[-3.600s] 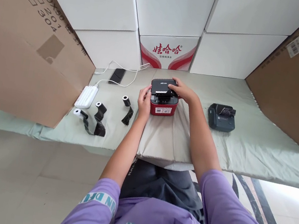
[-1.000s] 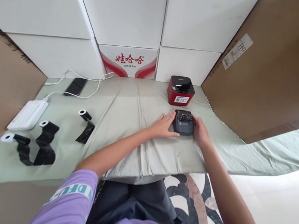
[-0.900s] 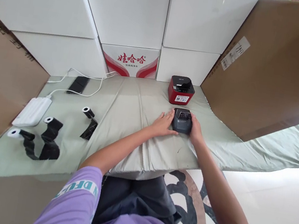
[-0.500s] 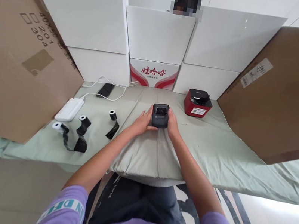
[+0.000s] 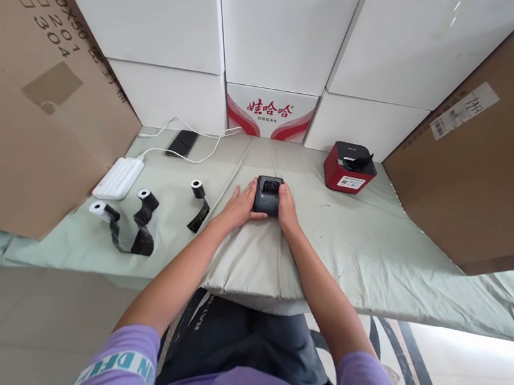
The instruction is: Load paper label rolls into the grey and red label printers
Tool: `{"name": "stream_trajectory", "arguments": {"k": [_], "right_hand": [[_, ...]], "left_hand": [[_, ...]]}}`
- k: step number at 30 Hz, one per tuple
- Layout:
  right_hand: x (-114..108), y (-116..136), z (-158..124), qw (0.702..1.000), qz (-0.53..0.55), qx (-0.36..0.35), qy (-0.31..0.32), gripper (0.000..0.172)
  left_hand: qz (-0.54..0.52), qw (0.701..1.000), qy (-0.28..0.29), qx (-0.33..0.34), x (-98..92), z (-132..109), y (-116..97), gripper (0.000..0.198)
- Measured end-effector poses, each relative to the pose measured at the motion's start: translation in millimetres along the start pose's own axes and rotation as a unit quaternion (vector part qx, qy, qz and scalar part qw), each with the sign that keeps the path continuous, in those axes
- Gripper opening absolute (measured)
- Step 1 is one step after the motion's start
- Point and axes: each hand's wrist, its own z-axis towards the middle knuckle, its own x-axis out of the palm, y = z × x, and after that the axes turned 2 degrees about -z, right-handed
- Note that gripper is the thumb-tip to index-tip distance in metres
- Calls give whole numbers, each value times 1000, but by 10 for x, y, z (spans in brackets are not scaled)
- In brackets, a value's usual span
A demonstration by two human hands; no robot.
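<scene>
A small black label printer (image 5: 266, 203) rests on the cloth-covered table in front of me, a dark window in its top. Its left side is gripped by my left hand (image 5: 240, 206), the thumb along the near edge. My right hand (image 5: 286, 209) clasps the opposite side, with fingertips reaching its upper right edge. Left of my hands lie a short black-wound roll (image 5: 198, 189) with a loose tail, a second roll (image 5: 147, 198) and a third roll (image 5: 105, 212), their strips partly unwound. The undersides of my fingers are hidden.
At the back right sits a red and black boxy device (image 5: 350, 168). A white power bank (image 5: 118, 178) with a cable and a dark phone (image 5: 181, 143) lie at left. White boxes (image 5: 281, 37) wall the back; a left carton (image 5: 29, 117) and right carton (image 5: 489, 171) flank the table.
The view has tipped downward. Both hands stay on the printer, which sits slightly further left, and my right fingers are now nearer its top edge.
</scene>
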Motion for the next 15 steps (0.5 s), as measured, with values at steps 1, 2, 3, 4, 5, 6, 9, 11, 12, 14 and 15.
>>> {"name": "stream_trajectory", "arguments": {"k": [1,2,3,4,5,6,9,11,12,14,15], "right_hand": [[13,-8,5,1000,5,18,-21,108],[25,-14,8,999,7,34,-40,111],[36,-18,8,998,6,43,-45,114],[44,-21,8,998,4,44,-41,116],[49,-25,6,998,3,41,-38,118],[49,-29,3,999,2,39,-38,119],[39,-47,-1,999,0,32,-37,117],[30,-64,2,999,3,26,-39,112],[25,-74,6,999,9,22,-42,110],[16,-94,17,998,30,17,-56,107],[11,-102,23,997,42,16,-63,107]], "left_hand": [[9,1000,5,-7,-3,-7,-8,123],[17,1000,6,-15,-4,-12,-18,124],[23,999,6,-22,-4,-16,-28,125],[27,999,5,-29,-2,-19,-38,126],[29,999,2,-36,3,-21,-47,129],[28,999,-1,-42,8,-22,-57,131],[24,998,-13,-49,27,-28,-88,135],[35,998,-19,-50,32,-35,-122,133],[48,997,-19,-52,30,-40,-143,131],[90,994,-11,-62,18,-50,-191,125],[114,991,-5,-68,9,-54,-214,123]]}}
